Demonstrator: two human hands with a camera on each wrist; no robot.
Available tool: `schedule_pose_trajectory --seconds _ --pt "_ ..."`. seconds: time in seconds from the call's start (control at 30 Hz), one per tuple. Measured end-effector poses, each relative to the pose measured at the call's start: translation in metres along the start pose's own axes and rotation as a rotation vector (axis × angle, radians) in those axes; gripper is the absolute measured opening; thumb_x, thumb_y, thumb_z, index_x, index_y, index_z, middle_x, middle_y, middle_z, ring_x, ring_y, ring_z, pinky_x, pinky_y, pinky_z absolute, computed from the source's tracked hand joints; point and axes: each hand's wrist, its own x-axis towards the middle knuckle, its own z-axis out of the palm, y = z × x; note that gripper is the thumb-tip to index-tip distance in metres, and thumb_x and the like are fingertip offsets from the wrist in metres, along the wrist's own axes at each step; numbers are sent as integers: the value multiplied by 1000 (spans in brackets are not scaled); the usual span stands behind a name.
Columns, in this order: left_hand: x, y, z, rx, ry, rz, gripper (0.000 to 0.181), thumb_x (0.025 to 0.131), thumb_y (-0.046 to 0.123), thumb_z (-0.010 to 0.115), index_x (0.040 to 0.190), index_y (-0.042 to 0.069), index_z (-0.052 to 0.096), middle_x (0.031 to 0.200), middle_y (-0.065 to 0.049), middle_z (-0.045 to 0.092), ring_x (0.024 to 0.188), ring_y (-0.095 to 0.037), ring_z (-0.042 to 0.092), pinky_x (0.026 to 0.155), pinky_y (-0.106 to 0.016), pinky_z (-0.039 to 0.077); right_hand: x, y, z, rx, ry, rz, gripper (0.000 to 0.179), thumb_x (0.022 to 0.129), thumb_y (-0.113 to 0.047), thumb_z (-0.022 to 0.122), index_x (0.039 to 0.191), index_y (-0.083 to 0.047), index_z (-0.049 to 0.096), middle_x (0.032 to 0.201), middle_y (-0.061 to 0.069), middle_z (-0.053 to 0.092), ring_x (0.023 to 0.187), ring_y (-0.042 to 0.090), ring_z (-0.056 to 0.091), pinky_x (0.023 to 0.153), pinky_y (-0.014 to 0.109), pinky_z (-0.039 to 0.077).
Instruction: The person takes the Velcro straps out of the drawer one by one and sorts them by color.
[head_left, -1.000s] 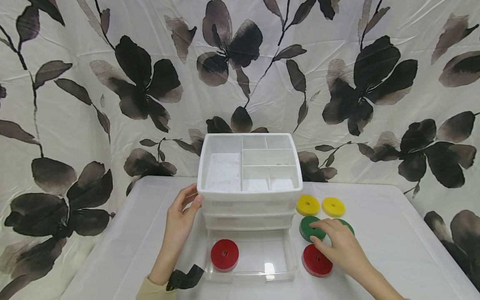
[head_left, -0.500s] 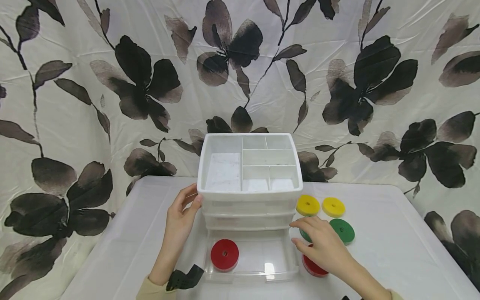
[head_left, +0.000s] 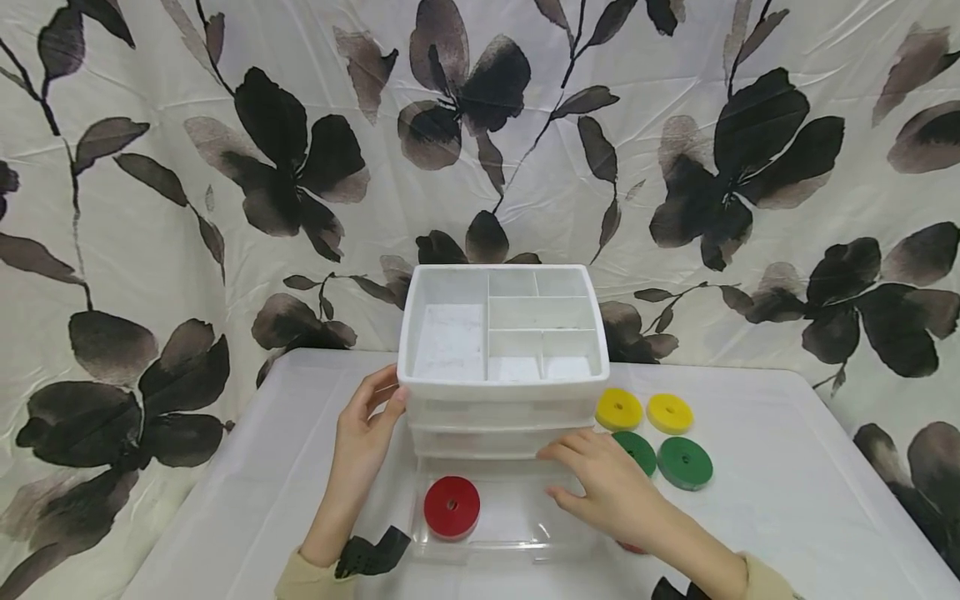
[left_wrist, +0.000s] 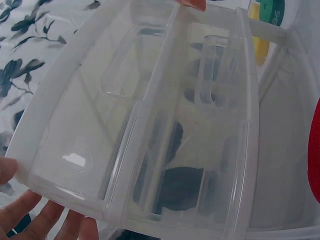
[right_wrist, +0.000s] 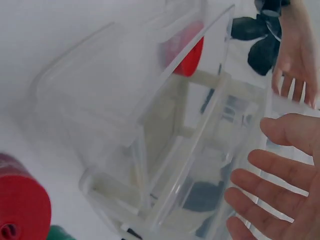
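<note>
A white drawer unit point(head_left: 502, 390) with a divided top tray has its clear bottom drawer point(head_left: 517, 521) pulled out. My left hand point(head_left: 362, 442) touches the unit's left side, thumb by the front corner, fingers fairly straight. My right hand point(head_left: 611, 487) reaches over the drawer's right side, fingers spread and holding nothing, fingertips near the upper drawer fronts point(right_wrist: 200, 185). Inside the open drawer, at the left, lies a thick red disc point(head_left: 452, 507) with a small centre hole. A second red disc point(right_wrist: 22, 205) lies right of the drawer, mostly hidden under my right wrist in the head view.
Two green discs point(head_left: 685, 463) and two yellow discs point(head_left: 670, 414) lie on the white table point(head_left: 787, 500) right of the unit. A black strap point(head_left: 372, 552) is at my left wrist. Behind the table hangs a floral cloth point(head_left: 570, 192).
My right hand has moved left, from over the green and red discs to over the open drawer's right side. My left hand keeps its place. The head view has shifted slightly.
</note>
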Motion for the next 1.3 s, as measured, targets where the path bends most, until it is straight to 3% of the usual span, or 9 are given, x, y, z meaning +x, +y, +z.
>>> schedule_pose_trajectory --seconds 0.17,0.53,0.93,1.07,1.3 --pt "2 -2 1 8 9 -1 40 94 26 63 133 20 55 130 -1 58 112 -1 54 85 -11 50 9 -8 5 35 -56 -21 33 80 -30 76 110 -20 67 110 -7 66 109 15 57 94 37 50" --pt "1 -1 1 20 6 4 40 94 25 62 133 19 54 131 -2 57 117 -12 54 85 -11 49 32 -26 20 50 -201 -145 38 82 -30 73 118 -20 65 111 -7 65 111 14 55 97 35 48" --pt "0 0 0 8 5 -2 40 94 25 63 132 20 55 130 -1 58 113 -6 54 85 -11 49 55 -41 32 1 -436 -240 48 80 -29 76 125 -25 61 121 -9 64 113 12 56 99 33 48" --pt "0 0 0 16 1 4 40 94 25 62 133 20 54 130 -2 58 113 -5 54 85 -11 49 60 -46 38 -12 -445 -293 49 80 -31 77 126 -28 61 120 -10 64 111 10 57 97 30 49" --pt "0 0 -1 -7 -7 17 39 94 26 62 133 20 54 129 -2 58 112 -2 54 85 -12 49 68 -51 55 -76 -385 -434 49 81 -36 75 127 -30 59 120 -10 62 110 9 57 90 26 51"
